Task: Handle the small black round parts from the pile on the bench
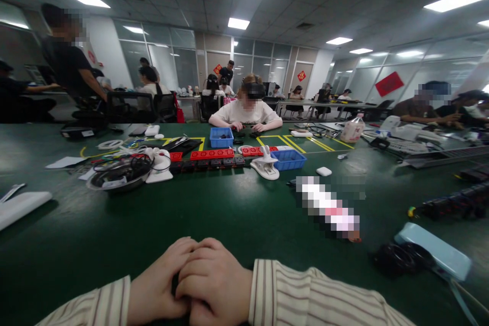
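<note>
Your hands are together at the middle of the worktop's near edge. Your right hand lies over your left hand, its fingers curled across the left one's. Both grips look loosely folded; you have hold of your own hand, and I cannot tell whether anything is tucked between the palms.

Nearest you ahead and to the right is a long item, masked by pixels, lying flat and well apart from your fingers. Farther toward the near right corner, a black coil sits beside a light-blue slab. A white case lies just beyond the long item.

Toward the left edge are a white slab and a metal bowl of cables. Across the middle, red strips run behind a black strip, with a blue bin to their right. At the far edge sits a person in a headset.
</note>
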A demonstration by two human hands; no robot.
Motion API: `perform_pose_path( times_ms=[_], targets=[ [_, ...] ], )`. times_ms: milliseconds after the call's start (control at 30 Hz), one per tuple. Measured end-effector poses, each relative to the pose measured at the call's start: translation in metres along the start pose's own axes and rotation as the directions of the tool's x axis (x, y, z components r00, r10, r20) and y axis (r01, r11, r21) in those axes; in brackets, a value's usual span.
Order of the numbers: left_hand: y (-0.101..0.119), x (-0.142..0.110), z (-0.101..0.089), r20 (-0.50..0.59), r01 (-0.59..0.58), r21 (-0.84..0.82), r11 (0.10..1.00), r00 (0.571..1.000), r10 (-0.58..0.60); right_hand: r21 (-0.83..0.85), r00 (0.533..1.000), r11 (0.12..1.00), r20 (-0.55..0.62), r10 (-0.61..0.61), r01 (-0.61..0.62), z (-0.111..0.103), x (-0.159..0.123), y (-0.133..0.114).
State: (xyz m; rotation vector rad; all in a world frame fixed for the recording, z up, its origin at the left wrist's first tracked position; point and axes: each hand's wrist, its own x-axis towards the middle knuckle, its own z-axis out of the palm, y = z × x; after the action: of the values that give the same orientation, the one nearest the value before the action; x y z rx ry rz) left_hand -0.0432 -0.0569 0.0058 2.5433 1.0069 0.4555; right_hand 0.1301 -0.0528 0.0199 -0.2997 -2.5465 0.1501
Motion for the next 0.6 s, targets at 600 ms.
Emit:
perform_pose_path(
  times_ms=[600],
  targets=[
    [0.01,-0.006,0.007,-0.191,0.145,0.132,0.981,0.974,-0.118,-0.041,0.924,0.941,-0.212,0.319,-0.335,0.01,-0.003,-0.003]
  ],
)
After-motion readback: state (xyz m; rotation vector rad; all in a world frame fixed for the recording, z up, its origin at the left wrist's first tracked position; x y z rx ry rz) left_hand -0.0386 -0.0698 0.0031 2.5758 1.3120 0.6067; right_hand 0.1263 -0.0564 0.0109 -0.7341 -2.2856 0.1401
